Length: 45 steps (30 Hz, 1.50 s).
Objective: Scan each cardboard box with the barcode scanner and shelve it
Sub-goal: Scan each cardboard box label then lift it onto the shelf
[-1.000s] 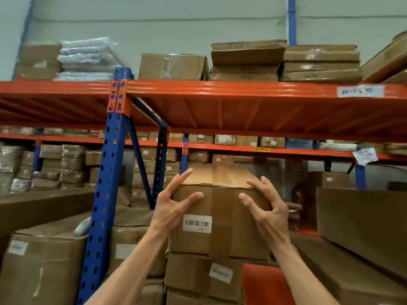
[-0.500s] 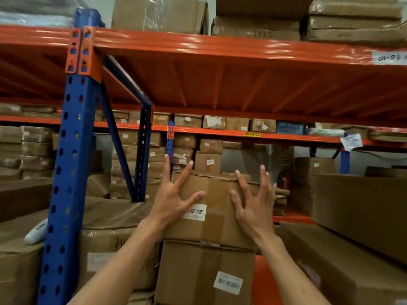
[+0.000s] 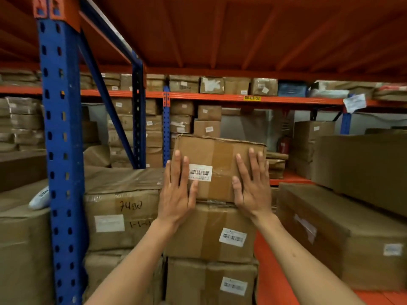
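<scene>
Between the two hands sits a small brown cardboard box (image 3: 220, 167) with a white barcode sticker (image 3: 200, 172), resting on top of a stack of taped brown boxes (image 3: 210, 234). Its long side runs left to right, and it lies straight ahead of both palms. The left hand (image 3: 177, 190) and right hand (image 3: 253, 186) press flat on its front, fingers straight, equally near. Half a second ago the fingers were spread wide; now they lie close together, and the box looks pushed further back and sits squarer. Far left of the left hand lies a white barcode scanner (image 3: 39, 198).
</scene>
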Each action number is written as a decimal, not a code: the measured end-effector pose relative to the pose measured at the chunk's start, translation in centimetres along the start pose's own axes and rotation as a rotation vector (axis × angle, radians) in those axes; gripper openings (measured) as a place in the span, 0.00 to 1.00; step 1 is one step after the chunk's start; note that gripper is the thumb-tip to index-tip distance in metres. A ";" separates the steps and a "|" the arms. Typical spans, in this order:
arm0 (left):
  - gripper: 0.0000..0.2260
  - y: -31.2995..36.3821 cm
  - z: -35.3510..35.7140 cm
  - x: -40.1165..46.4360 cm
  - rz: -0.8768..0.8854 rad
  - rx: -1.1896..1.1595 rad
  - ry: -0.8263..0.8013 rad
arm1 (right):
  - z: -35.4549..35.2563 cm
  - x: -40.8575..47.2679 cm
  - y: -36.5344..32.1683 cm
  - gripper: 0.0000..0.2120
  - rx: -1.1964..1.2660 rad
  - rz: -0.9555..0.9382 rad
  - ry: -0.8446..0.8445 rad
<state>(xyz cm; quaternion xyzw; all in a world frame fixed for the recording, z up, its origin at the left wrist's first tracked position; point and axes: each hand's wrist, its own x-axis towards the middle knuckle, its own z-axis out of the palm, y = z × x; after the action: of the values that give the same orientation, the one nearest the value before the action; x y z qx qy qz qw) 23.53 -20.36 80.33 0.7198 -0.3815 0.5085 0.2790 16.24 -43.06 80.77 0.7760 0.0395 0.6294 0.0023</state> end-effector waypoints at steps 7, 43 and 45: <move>0.34 0.4 0.4 -5.1 -0.175 -0.006 -0.164 | -0.3 -1.9 -0.7 0.31 -0.026 0.053 -0.162; 0.30 30.6 -1.6 -38.0 -0.389 -0.278 -1.484 | -36.8 -40.2 1.2 0.36 -0.116 0.935 -1.068; 0.29 33.3 -0.5 -40.8 -0.358 -0.232 -1.588 | -38.3 -43.4 2.5 0.36 -0.137 1.035 -1.092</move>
<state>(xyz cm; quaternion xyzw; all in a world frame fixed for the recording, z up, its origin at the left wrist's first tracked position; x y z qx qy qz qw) -12.26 -27.58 42.37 0.8818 -0.3946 -0.2471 0.0754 -29.89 -50.07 46.47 0.8953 -0.3759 0.0772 -0.2260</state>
